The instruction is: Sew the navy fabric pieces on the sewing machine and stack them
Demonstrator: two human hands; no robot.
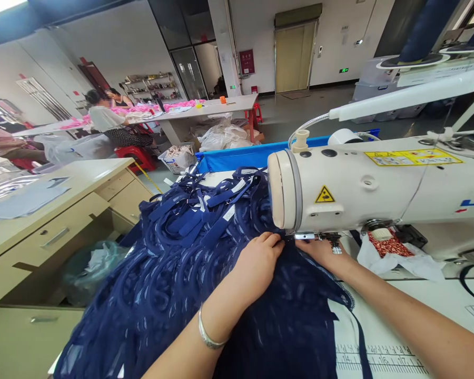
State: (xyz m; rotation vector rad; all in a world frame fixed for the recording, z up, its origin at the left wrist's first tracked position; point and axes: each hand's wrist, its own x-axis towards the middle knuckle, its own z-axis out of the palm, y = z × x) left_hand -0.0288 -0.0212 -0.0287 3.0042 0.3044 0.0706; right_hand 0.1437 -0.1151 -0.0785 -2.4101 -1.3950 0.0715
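Observation:
My left hand (259,259) has its fingers curled together on navy fabric (296,316), just left of the sewing machine's needle area. A silver bangle circles that wrist. My right hand (323,253) grips the fabric on the other side, its fingers partly hidden behind the presser parts (334,242). The white sewing machine (339,179) reaches in from the right, its head above both hands. A large heap of navy garment pieces (181,273), with straps and small white labels, spreads left of my hands. A narrow navy strap (361,342) hangs toward the front.
A measuring scale (379,358) marks the machine table at front right. A beige desk with drawers (59,231) stands left, a plastic bag (95,268) beneath it. Behind are a blue cloth trough (240,158) and a long table (217,108) with people seated beside it.

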